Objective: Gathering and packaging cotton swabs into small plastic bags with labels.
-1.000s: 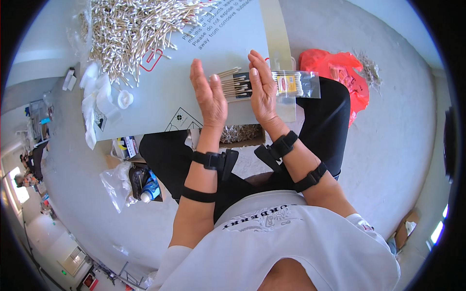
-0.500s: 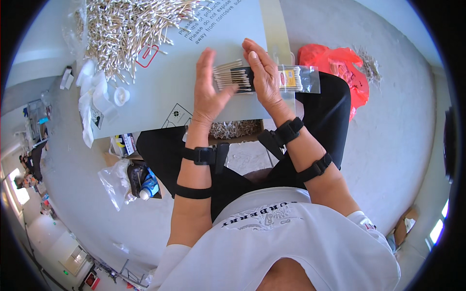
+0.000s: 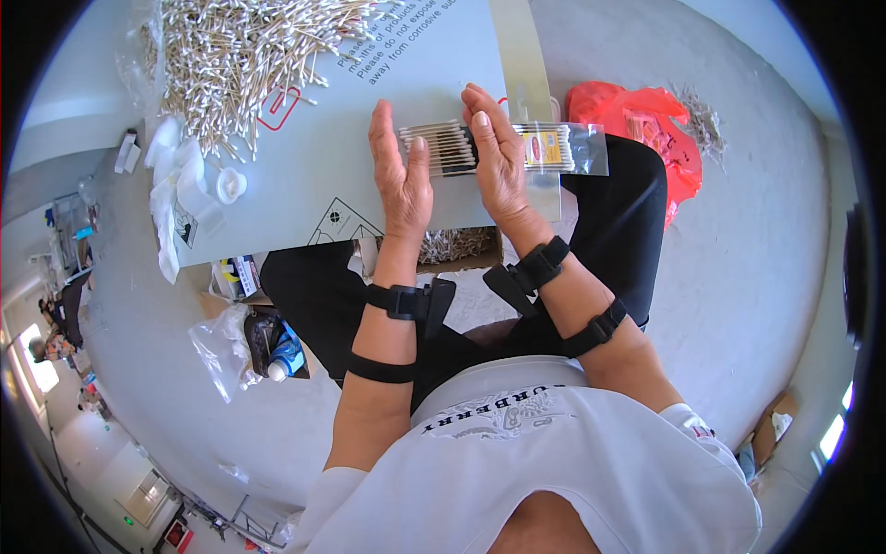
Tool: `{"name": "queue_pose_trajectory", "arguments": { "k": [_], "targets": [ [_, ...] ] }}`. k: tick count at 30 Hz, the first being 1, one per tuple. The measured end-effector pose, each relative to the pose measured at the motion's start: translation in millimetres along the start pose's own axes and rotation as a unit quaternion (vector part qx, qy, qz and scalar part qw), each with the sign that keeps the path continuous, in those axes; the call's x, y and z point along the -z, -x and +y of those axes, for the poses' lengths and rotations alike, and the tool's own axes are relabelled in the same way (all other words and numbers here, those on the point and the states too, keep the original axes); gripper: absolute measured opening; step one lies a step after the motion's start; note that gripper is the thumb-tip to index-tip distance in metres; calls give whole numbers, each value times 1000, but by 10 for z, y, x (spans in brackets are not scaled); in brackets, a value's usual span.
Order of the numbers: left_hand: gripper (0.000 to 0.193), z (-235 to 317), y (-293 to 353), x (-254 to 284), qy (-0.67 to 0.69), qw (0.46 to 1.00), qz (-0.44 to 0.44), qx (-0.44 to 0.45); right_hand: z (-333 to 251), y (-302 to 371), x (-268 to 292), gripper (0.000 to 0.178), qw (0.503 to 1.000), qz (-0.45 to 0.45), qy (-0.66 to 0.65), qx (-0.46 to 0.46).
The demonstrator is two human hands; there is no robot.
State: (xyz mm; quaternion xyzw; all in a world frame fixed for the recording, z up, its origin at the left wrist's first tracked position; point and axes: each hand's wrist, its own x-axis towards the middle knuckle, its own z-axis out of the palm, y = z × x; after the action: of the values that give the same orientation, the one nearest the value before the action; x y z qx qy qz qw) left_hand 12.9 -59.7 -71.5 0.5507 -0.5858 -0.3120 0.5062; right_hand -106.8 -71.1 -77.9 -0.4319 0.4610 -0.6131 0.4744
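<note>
While the swabs (image 3: 441, 150) lie crosswise on the counter (image 3: 305, 175), half inside a clear bag (image 3: 563, 150), the left hand (image 3: 401, 177) presses their bare ends flat-palmed and the right hand (image 3: 498, 157) rests open across their middle.

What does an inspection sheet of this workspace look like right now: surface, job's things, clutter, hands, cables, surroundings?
Surface: grey printed board lying across the seated person's lap.
Job's things: bundle of cotton swabs lying flat on the board, its right end inside a clear bag.
Clutter: loose heap of swabs at the board's far left; white plastic scraps and a small white cap beside it.
Hands: left hand open, edge-on against the bundle's left end; right hand laid over the bundle at the bag's mouth.
Cables: nothing seen; black straps on both forearms.
Surroundings: red plastic bag on the floor to the right; crumpled clear bag lower left.
</note>
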Motion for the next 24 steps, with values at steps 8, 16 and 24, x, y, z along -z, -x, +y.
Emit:
{"name": "queue_pose_trajectory", "arguments": {
  "k": [8, 16, 24],
  "targets": [
    [56, 73, -27, -122, 173, 982, 11, 73, 99, -26, -3, 32, 999, 37, -3, 19],
    [71, 100, 22, 239, -314, 937, -117, -97, -453, -143, 435, 42, 894, -194, 387, 116],
    [81, 98, 143, 99, -431, 875, -201, -85, -189, 8, 498, 48, 751, -242, 553, 268]
  ]
}}
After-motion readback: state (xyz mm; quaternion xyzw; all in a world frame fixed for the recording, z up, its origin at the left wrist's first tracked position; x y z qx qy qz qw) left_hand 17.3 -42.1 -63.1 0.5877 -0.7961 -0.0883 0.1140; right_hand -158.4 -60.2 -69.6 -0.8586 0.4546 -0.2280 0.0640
